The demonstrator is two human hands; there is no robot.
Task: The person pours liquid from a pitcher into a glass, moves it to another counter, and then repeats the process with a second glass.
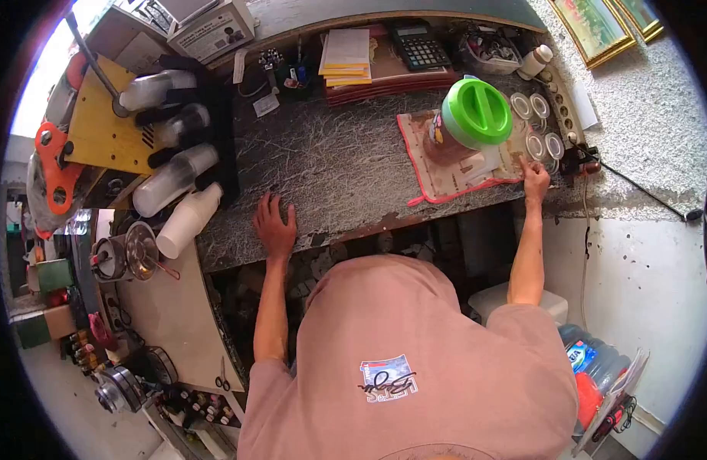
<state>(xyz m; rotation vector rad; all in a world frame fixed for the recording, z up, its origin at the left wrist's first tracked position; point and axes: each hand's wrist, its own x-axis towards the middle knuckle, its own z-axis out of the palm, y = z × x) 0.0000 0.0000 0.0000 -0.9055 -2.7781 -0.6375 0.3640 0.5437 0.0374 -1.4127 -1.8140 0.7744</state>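
Observation:
My left hand (275, 227) lies on the worn dark tabletop (315, 169) near its front edge, fingers spread and holding nothing. At the right, the fingers of my right hand (535, 181) are closed at the front right corner of a patterned cloth with a red border (437, 186); whether they pinch it is too small to tell. On the cloth stands a clear jug (445, 142) with a green lid (480, 112). Small round glass-like containers (535, 144) are grouped just behind my right hand.
Stacked plastic cups (175, 180) and a yellow machine (108, 115) are at the left. Along the back are a calculator (421, 47), yellow-edged papers (346, 55) and a bin of small items (490, 54). A power strip (562, 100) runs along the right wall.

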